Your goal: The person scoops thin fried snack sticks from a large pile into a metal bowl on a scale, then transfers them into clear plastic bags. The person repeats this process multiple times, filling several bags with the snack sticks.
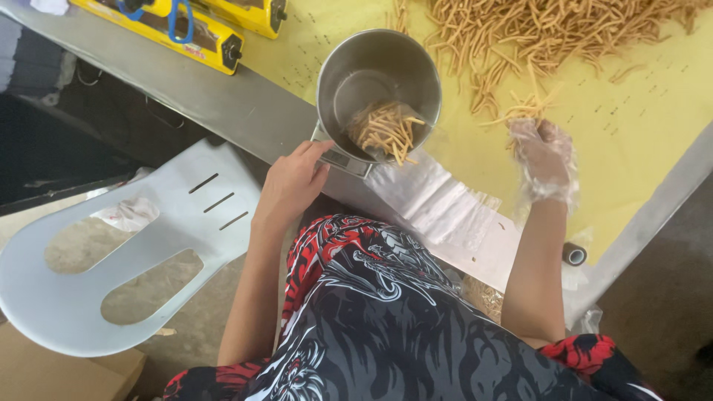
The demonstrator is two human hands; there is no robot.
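A steel cup [377,74] stands on a small scale [343,157] at the table's near edge, with a clear bag of thin yellow snack sticks [385,130] inside it. My left hand [291,182] is bare and rests against the scale's front, fingers loosely curled. My right hand [546,160] wears a clear plastic glove and pinches a bunch of sticks [526,110] from the edge of the big loose pile [549,33] spread on the yellow table sheet [639,126].
A stack of clear plastic bags [445,204] lies between my hands. Yellow heat sealers [189,30] sit at the table's far left. A white plastic chair [126,245] stands left of my knee. A small dark roll [574,254] sits near the table's edge.
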